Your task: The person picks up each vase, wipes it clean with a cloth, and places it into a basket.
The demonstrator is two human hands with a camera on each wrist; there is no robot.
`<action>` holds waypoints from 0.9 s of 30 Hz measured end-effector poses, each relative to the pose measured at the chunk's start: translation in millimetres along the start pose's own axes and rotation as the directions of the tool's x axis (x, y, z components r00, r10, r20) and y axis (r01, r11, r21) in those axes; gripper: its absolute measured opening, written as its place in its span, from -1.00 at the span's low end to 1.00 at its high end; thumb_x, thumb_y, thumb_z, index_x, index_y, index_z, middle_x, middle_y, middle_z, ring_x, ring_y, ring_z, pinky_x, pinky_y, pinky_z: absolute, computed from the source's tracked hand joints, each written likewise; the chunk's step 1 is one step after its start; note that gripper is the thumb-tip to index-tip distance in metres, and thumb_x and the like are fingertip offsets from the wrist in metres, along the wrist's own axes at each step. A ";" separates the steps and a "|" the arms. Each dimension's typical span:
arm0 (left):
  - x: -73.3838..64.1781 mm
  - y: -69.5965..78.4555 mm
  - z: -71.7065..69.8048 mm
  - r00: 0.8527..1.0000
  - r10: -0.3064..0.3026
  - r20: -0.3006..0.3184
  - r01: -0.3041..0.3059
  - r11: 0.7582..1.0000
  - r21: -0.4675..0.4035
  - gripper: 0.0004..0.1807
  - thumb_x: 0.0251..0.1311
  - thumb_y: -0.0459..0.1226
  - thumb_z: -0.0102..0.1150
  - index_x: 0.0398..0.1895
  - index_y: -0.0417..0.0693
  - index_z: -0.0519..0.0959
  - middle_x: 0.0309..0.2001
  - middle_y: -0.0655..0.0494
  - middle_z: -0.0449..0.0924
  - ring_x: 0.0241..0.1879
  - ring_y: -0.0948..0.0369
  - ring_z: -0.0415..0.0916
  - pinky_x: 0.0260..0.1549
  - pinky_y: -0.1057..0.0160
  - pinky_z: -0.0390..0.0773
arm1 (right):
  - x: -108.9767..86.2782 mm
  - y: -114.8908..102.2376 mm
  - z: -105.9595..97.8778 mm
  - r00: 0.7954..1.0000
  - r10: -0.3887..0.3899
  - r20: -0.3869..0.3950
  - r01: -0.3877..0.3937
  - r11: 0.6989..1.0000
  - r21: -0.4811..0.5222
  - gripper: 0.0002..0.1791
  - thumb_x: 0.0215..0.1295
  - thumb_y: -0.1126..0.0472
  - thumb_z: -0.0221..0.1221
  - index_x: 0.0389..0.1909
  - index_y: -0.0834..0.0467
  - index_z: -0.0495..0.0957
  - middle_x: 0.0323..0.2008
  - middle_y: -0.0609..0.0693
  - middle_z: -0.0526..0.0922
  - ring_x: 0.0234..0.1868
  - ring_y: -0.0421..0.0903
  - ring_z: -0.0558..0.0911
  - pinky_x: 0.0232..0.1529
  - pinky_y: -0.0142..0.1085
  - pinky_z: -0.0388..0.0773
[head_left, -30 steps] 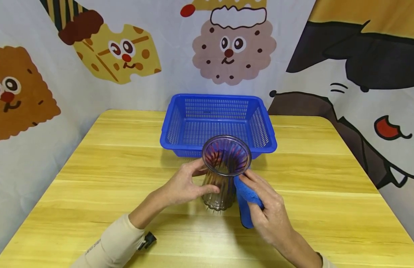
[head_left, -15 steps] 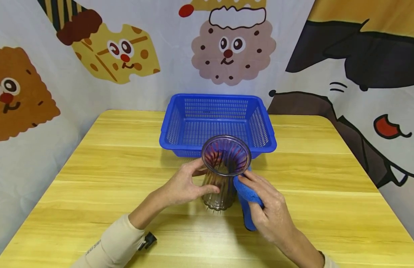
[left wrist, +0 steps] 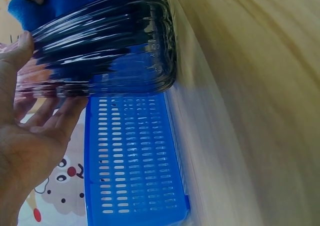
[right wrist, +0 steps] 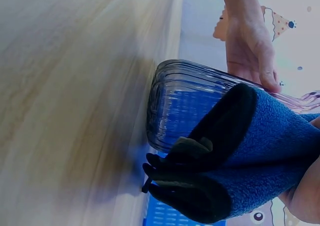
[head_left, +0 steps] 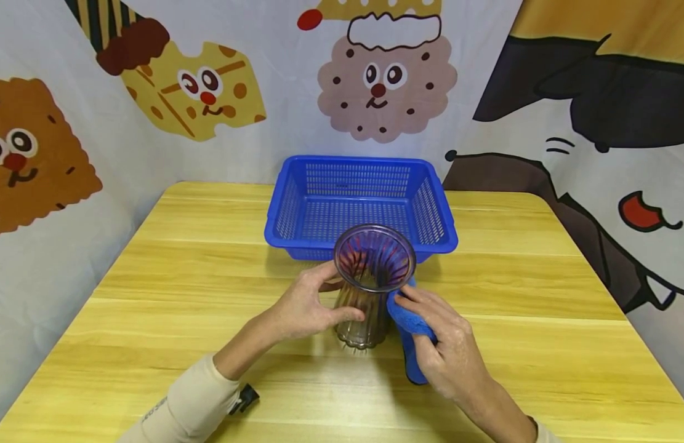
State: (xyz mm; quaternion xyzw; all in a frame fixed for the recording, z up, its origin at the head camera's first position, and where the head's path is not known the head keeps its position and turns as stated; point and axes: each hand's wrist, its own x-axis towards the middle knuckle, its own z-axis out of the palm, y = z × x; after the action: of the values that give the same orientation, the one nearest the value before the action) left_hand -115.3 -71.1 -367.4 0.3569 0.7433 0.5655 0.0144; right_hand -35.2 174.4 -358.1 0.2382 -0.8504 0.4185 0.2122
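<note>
"Filling the foreground, a yellow wood-grain table (head_left: 541, 332) runs up to a white wall hanging (head_left: 292, 111) printed with cartoon cheese and biscuits (all sporting round red noses). With the ribbed glass vase (head_left: 369, 295) as the dial's centre, a blue slotted basket (head_left: 353, 212) sits at twelve o'clock."

"And the vase itself?"

"Mouth up, between the person's two hands, just in front of the basket. Whether its base touches the wood, I cannot tell."

"How are the hands posed?"

"The left hand (head_left: 300, 311), its beige sleeve (head_left: 189, 397) at eight o'clock, grasps the vase, thumb across the near side, fingers around the far side. The right hand (head_left: 449, 347), its forearm between four and five, clutches a folded blue cloth (head_left: 410, 320) against the vase below its rim; the cloth's lower end hangs toward five o'clock."
</note>
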 end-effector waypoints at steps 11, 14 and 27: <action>-0.7 1.0 0.3 1.000 -0.014 -0.018 0.015 0.999 0.045 -0.15 -0.14 -0.32 0.68 0.32 -0.10 0.50 0.22 0.05 0.58 0.25 0.12 0.48 0.09 0.23 0.63 | -1.8 4.7 1.6 1.000 -0.012 0.014 0.013 0.998 -0.066 -0.53 0.10 0.56 0.06 -0.01 0.25 0.72 0.17 0.04 0.64 0.19 0.12 0.59 0.34 -0.40 0.39; -1.2 1.2 0.5 1.000 -0.018 -0.020 0.019 0.999 0.046 -0.14 -0.14 -0.32 0.69 0.32 -0.10 0.50 0.20 0.04 0.59 0.24 0.11 0.49 0.07 0.23 0.64 | -1.4 5.0 1.6 1.000 -0.014 0.012 0.015 0.996 -0.089 -0.55 0.12 0.56 0.05 -0.04 0.24 0.73 0.15 0.02 0.66 0.17 0.12 0.61 0.32 -0.36 0.44; -0.4 1.9 0.6 0.999 -0.044 -0.031 0.046 0.998 0.046 -0.11 -0.19 -0.33 0.71 0.32 -0.10 0.49 0.17 0.06 0.61 0.23 0.13 0.49 0.03 0.23 0.67 | 0.2 6.7 2.1 1.000 0.004 0.017 -0.001 0.993 -0.121 -0.52 0.02 0.57 0.04 -0.11 0.21 0.76 0.10 -0.06 0.68 0.14 0.07 0.64 0.18 -0.05 0.61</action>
State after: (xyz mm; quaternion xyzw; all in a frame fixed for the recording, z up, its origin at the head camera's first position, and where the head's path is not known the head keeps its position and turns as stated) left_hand -113.8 -70.7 -366.2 0.3319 0.7642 0.5530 0.0079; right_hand -39.6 176.3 -363.2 0.2275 -0.8763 0.3644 0.2181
